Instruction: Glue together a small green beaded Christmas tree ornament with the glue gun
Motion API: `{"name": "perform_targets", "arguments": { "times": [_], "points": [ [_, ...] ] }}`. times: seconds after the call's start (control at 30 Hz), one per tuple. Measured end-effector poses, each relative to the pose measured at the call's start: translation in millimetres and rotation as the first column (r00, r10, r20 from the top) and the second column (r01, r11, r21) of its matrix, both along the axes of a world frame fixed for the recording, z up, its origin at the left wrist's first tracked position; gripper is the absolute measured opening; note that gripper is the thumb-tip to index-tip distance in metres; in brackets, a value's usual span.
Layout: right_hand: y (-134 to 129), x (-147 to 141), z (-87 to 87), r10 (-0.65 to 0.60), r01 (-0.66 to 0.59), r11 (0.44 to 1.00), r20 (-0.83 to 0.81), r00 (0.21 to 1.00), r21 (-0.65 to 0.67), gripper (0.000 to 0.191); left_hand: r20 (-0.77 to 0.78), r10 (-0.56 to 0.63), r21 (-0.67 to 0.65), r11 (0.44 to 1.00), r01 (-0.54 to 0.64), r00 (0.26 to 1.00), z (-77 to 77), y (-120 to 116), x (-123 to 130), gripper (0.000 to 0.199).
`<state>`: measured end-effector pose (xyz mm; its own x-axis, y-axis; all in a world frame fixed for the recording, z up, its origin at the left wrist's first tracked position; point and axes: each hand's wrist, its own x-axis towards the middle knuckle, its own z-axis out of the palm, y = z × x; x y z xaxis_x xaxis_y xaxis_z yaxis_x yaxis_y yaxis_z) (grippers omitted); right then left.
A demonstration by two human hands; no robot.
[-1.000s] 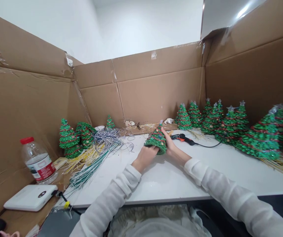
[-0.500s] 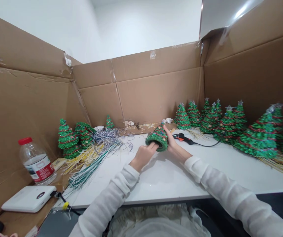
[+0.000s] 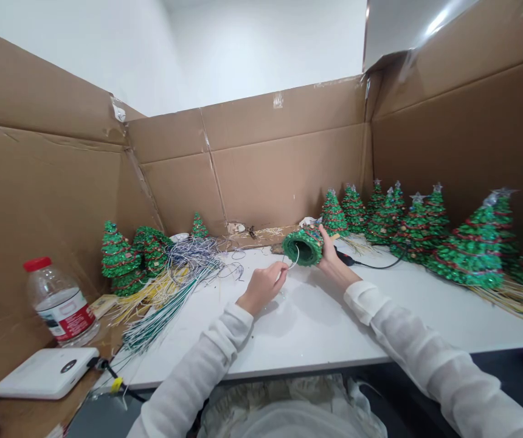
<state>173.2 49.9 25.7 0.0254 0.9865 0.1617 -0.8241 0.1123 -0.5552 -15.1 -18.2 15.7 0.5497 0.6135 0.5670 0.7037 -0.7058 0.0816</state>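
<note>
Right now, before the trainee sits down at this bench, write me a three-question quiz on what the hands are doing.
1. Multiple choice: what does the left hand pinch in its fingers?
A) a black cord
B) a thin white wire
C) a bundle of green wires

2. True or false: the small tinsel tree in the right hand stands upright on the bench.

3. Short answer: what has the red cap at the far left of the view?

Key:
1. B
2. False: it is tipped on its side, its hollow base toward the left hand.
3. A clear plastic water bottle.
</note>
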Motion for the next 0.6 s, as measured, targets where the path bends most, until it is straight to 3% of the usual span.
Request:
{"name": "perform_targets", "arguments": {
  "times": [0.13,0.23,0.33,0.47,0.53,0.6],
  "points": [
    [4.4,8.9,1.5,-0.046,0.039,0.997,-0.087,0.995,-0.071,0.019,0.003,0.028,-0.092,0.995,-0.028,1.0,0.5,2.1,-1.0,0.024],
    [6.3,12.5,2.6,-0.116,0.106,0.992,-0.149,0.982,-0.074,0.019,-0.024,0.142,-0.166,0.976,-0.144,0.99,-1.0,7.7,-3.0,0.034],
    [4.3,11.8,4.3,-0.151,0.142,0.988,-0.173,0.973,-0.067,0.019,-0.035,0.299,-0.23,0.926,-0.299,0.954,-4.1,15.3,-6.4,0.042],
    [-2.5,5.8,8.7,-0.132,0.125,0.991,-0.15,0.98,-0.052,0.017,0.033,0.402,-0.383,0.851,-0.36,0.915,-6.9,23.0,-11.8,0.042],
    [-6.9,1.6,11.7,-0.116,0.116,0.993,-0.137,0.984,-0.006,0.016,0.097,0.442,-0.376,0.846,-0.378,0.892,-6.2,24.2,-13.5,0.041],
    [-12.0,-4.0,14.6,-0.097,0.104,0.993,-0.113,0.989,0.05,0.018,0.188,0.421,-0.266,0.892,-0.366,0.887,-4.5,23.5,-13.1,0.034]
  ]
}}
